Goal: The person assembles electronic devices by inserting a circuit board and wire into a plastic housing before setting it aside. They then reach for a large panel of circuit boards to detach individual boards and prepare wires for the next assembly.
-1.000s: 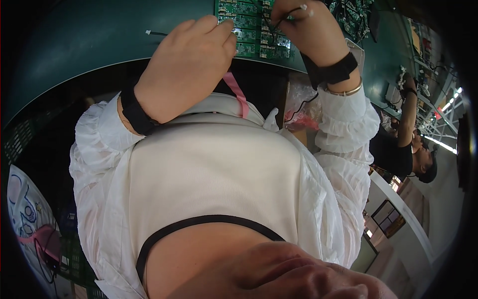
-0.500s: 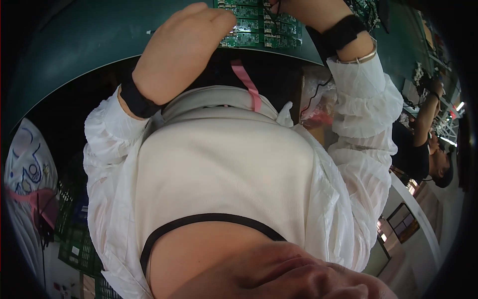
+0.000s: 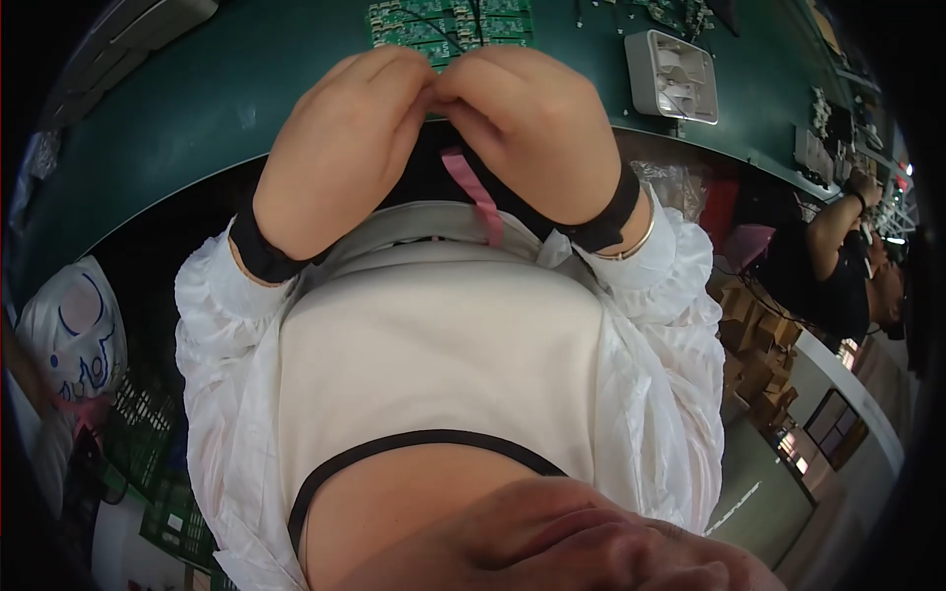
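My left hand (image 3: 347, 133) and my right hand (image 3: 540, 123) meet over the near edge of the green table (image 3: 236, 113). Their fingers are curled in and touching, with the tips mostly hidden. What they hold, if anything, cannot be made out. Just beyond them lies a panel of green circuit boards (image 3: 512, 22) in rows. Thin black wires (image 3: 426, 25) run across the boards down towards my fingers.
Right of the boards stands a white divided tray (image 3: 642, 91) with small parts in it. Loose parts with dark wires (image 3: 680, 15) lie behind it. Grey bins (image 3: 118, 44) sit far left. At the right, another person (image 3: 823, 256) in black works along the table.
My right hand has come left and nearer, off the boards, to join my left hand. The view has shifted, bringing the white tray and the grey bins into sight.
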Action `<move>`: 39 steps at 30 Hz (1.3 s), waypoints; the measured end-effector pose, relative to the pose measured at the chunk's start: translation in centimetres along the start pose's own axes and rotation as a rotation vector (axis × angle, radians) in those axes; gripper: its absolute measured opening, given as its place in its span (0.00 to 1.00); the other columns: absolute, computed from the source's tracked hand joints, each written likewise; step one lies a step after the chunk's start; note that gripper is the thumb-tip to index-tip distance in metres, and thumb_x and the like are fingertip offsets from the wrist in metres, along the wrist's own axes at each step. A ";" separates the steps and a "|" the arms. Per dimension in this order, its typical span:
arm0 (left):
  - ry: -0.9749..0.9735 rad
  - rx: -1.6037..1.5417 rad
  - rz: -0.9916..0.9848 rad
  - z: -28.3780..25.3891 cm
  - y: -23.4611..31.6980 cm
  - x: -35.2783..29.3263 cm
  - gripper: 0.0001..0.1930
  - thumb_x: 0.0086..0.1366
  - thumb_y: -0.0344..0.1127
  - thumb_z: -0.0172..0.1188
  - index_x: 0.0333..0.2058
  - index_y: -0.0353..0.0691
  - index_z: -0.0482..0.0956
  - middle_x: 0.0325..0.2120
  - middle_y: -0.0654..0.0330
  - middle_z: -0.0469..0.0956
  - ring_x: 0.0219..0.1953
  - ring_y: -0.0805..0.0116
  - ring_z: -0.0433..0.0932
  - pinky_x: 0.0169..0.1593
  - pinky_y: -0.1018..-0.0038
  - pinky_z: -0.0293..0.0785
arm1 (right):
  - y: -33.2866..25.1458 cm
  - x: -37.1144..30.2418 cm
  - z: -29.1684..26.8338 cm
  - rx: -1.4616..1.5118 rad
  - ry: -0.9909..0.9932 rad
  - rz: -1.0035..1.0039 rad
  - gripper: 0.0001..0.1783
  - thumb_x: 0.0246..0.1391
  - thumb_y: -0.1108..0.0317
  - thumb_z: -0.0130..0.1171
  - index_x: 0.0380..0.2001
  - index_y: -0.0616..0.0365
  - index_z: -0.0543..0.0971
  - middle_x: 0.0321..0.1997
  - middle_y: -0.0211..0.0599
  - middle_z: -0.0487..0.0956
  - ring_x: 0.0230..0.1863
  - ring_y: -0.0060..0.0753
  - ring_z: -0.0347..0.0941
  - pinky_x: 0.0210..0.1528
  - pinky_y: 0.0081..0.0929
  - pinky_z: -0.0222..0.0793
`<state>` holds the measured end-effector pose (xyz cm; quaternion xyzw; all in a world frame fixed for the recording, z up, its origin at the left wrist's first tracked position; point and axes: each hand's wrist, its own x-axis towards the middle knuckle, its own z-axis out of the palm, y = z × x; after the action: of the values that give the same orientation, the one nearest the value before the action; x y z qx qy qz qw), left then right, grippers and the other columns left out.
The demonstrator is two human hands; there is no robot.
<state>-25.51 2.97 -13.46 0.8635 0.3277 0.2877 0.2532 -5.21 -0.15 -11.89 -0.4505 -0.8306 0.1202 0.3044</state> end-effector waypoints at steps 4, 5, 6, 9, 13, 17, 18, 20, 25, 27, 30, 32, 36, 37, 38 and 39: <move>0.039 0.008 0.040 0.3 0.2 -0.6 0.11 0.62 0.26 0.64 0.43 0.34 0.78 0.42 0.51 0.81 0.45 0.46 0.79 0.48 0.60 0.76 | -0.4 -0.7 0.4 -0.137 0.022 -0.019 0.10 0.48 0.78 0.66 0.36 0.56 0.83 0.38 0.40 0.83 0.35 0.49 0.80 0.37 0.36 0.77; 0.042 0.009 0.044 0.1 0.1 -0.6 0.11 0.62 0.26 0.64 0.43 0.34 0.78 0.42 0.51 0.81 0.45 0.46 0.79 0.48 0.60 0.76 | -0.3 -0.9 0.4 -0.189 0.027 -0.005 0.10 0.49 0.78 0.65 0.36 0.56 0.83 0.37 0.40 0.83 0.35 0.50 0.79 0.38 0.37 0.77; 0.122 0.058 0.097 -0.2 0.1 -0.5 0.12 0.62 0.26 0.65 0.44 0.34 0.79 0.45 0.52 0.80 0.47 0.47 0.79 0.50 0.60 0.76 | 0.3 -1.0 0.1 -0.191 0.028 -0.008 0.10 0.49 0.78 0.65 0.36 0.56 0.83 0.37 0.40 0.83 0.35 0.50 0.79 0.38 0.37 0.77; 0.281 0.144 0.209 -0.7 -0.1 -0.7 0.14 0.62 0.26 0.67 0.47 0.35 0.80 0.52 0.52 0.79 0.52 0.47 0.79 0.54 0.61 0.76 | 3.3 -2.0 -2.4 -0.442 -0.004 0.070 0.07 0.53 0.79 0.63 0.36 0.59 0.83 0.36 0.42 0.83 0.36 0.48 0.81 0.42 0.36 0.78; 0.336 0.153 0.384 -0.5 -1.3 -2.8 0.21 0.57 0.30 0.72 0.50 0.38 0.80 0.54 0.54 0.79 0.53 0.49 0.79 0.54 0.58 0.76 | 8.4 -1.6 -3.5 -0.173 0.144 0.296 0.06 0.57 0.79 0.62 0.37 0.61 0.84 0.37 0.44 0.85 0.40 0.46 0.83 0.45 0.37 0.79; -0.012 0.230 0.212 0.5 -3.4 -2.9 0.25 0.56 0.37 0.74 0.53 0.39 0.80 0.59 0.52 0.76 0.59 0.50 0.75 0.60 0.57 0.73 | 8.4 1.2 -0.6 0.217 0.118 0.495 0.06 0.54 0.78 0.64 0.36 0.61 0.84 0.34 0.44 0.84 0.36 0.42 0.83 0.40 0.34 0.78; -0.018 0.282 0.199 1.0 -3.8 -3.0 0.26 0.56 0.38 0.74 0.53 0.39 0.80 0.59 0.52 0.75 0.60 0.50 0.74 0.62 0.57 0.72 | 7.7 2.3 0.4 0.277 0.072 0.514 0.06 0.51 0.78 0.65 0.35 0.62 0.83 0.30 0.44 0.82 0.31 0.38 0.80 0.35 0.31 0.75; -0.029 0.386 0.173 1.8 -4.6 -3.2 0.28 0.57 0.41 0.73 0.55 0.39 0.79 0.60 0.52 0.74 0.64 0.50 0.71 0.66 0.57 0.69 | 7.6 3.3 1.3 0.333 0.025 0.534 0.07 0.48 0.79 0.66 0.33 0.62 0.83 0.26 0.43 0.81 0.26 0.35 0.78 0.30 0.27 0.72; -0.048 0.379 0.167 2.3 -6.1 -3.6 0.27 0.59 0.43 0.71 0.55 0.39 0.79 0.62 0.52 0.72 0.68 0.50 0.67 0.69 0.56 0.66 | 8.2 4.3 2.3 0.185 -0.103 0.404 0.05 0.50 0.79 0.64 0.32 0.63 0.82 0.26 0.44 0.80 0.26 0.36 0.78 0.31 0.29 0.73; -0.036 0.368 0.163 2.6 -5.9 -3.6 0.26 0.59 0.42 0.71 0.55 0.40 0.79 0.62 0.52 0.72 0.68 0.51 0.67 0.69 0.57 0.67 | 8.2 4.5 1.9 0.048 -0.150 0.299 0.04 0.49 0.78 0.63 0.31 0.62 0.82 0.26 0.46 0.80 0.27 0.42 0.79 0.32 0.33 0.73; -0.036 0.345 0.155 2.5 -5.9 -3.7 0.26 0.59 0.42 0.71 0.55 0.40 0.79 0.62 0.53 0.72 0.68 0.51 0.67 0.68 0.58 0.68 | 9.2 5.1 2.8 0.174 0.003 -0.103 0.04 0.48 0.78 0.61 0.30 0.61 0.81 0.25 0.47 0.79 0.28 0.49 0.78 0.33 0.37 0.73; -0.042 0.320 0.147 2.3 -6.1 -3.8 0.26 0.59 0.42 0.71 0.55 0.40 0.80 0.63 0.53 0.72 0.68 0.52 0.67 0.67 0.59 0.69 | 9.3 5.3 3.1 0.234 0.081 -0.302 0.04 0.48 0.78 0.60 0.29 0.61 0.81 0.25 0.48 0.79 0.29 0.53 0.78 0.33 0.40 0.74; -0.028 0.293 0.144 2.2 -6.7 -4.2 0.25 0.59 0.41 0.71 0.54 0.41 0.80 0.62 0.53 0.73 0.68 0.52 0.67 0.67 0.60 0.70 | 8.6 6.0 2.9 0.235 0.015 -0.286 0.05 0.45 0.78 0.60 0.29 0.59 0.81 0.26 0.49 0.78 0.31 0.58 0.77 0.35 0.45 0.74; -0.027 0.289 0.147 2.2 -6.8 -4.2 0.25 0.59 0.41 0.71 0.54 0.41 0.80 0.62 0.53 0.73 0.68 0.52 0.67 0.67 0.60 0.70 | 8.3 6.2 2.8 0.081 -0.109 -0.163 0.05 0.46 0.77 0.60 0.29 0.59 0.81 0.26 0.49 0.79 0.31 0.58 0.78 0.35 0.44 0.74; -0.026 0.286 0.144 2.1 -6.9 -4.3 0.24 0.60 0.40 0.71 0.54 0.41 0.80 0.62 0.54 0.72 0.68 0.52 0.68 0.67 0.60 0.70 | 7.9 6.4 2.5 -0.072 -0.230 -0.039 0.05 0.46 0.77 0.60 0.28 0.58 0.82 0.26 0.49 0.79 0.31 0.57 0.78 0.35 0.44 0.74; -0.026 0.283 0.142 2.1 -7.0 -4.4 0.24 0.60 0.40 0.71 0.54 0.41 0.80 0.63 0.54 0.72 0.68 0.52 0.68 0.66 0.60 0.70 | 7.7 6.6 2.3 -0.225 -0.349 0.088 0.04 0.46 0.77 0.61 0.28 0.58 0.82 0.26 0.50 0.79 0.31 0.57 0.78 0.35 0.44 0.74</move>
<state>-29.75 3.89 -20.77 0.9153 0.2996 0.2446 0.1123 -4.13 9.78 -14.74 -0.4897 -0.8585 0.1162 0.0981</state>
